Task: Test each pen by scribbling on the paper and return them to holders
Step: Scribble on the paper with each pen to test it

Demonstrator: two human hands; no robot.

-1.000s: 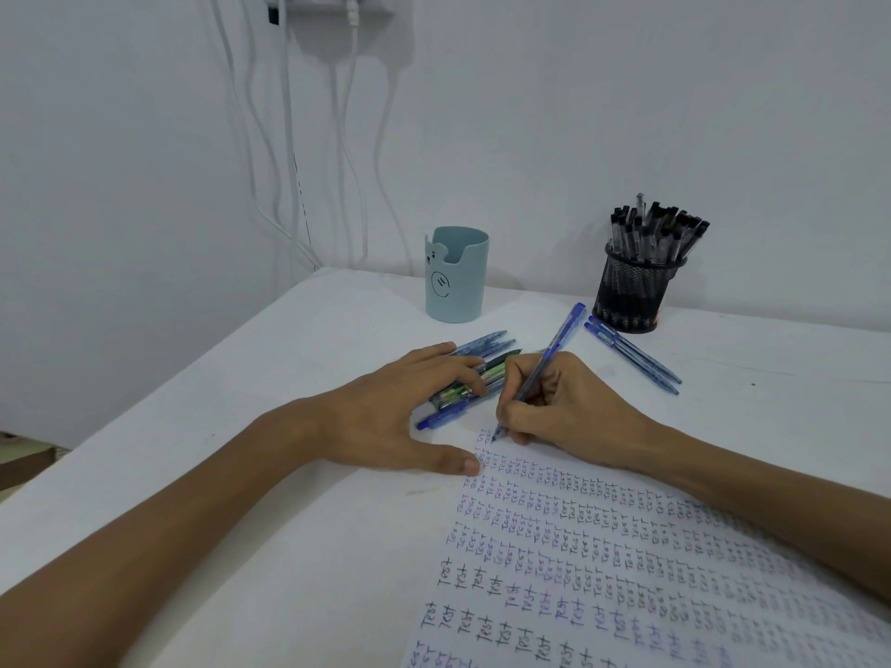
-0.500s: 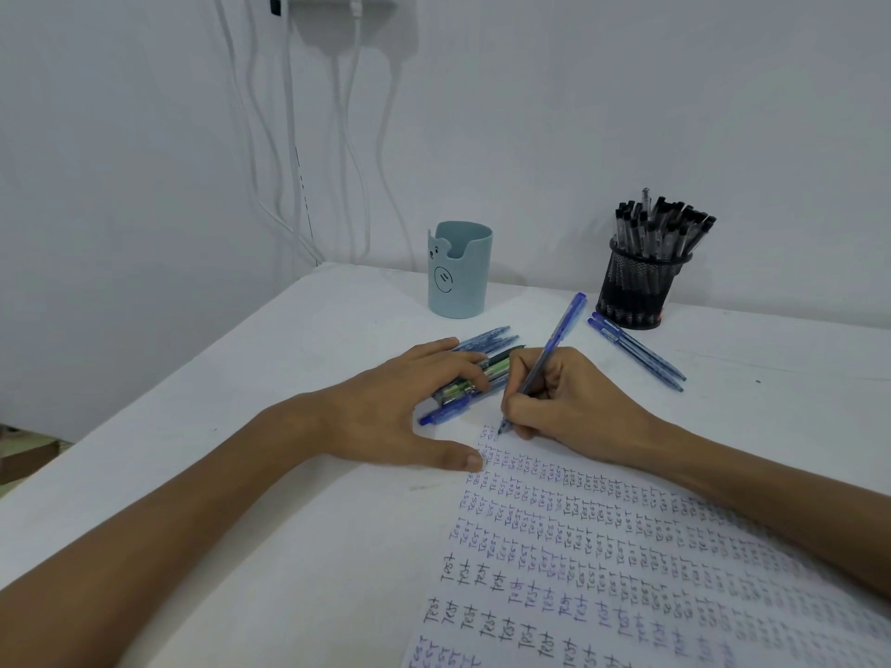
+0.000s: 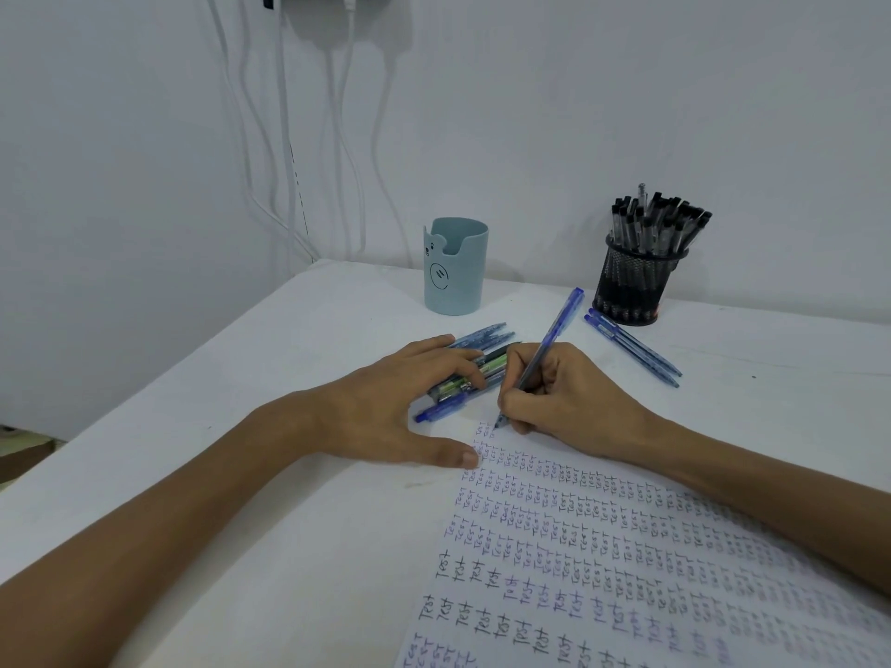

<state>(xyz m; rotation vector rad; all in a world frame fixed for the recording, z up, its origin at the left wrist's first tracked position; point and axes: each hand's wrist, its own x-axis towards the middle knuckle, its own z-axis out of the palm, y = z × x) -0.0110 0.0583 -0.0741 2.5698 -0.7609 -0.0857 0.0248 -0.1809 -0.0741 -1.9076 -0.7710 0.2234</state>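
Hardly anything has shifted over the last second: the blue pen [image 3: 545,351] stays with its tip at the top-left corner of the paper [image 3: 627,547].
The right hand [image 3: 564,397] pinches the pen between thumb and curled fingers, barrel tilted toward the black mesh holder [image 3: 636,286]. The left hand [image 3: 385,407] lies just beside it, fingers together over a bundle of pens [image 3: 475,373] on the table [image 3: 289,378], thumb spread out to the paper's edge. Two loose pens [image 3: 636,351] lie near the mesh holder; a teal holder [image 3: 455,267] stands behind the bundle.
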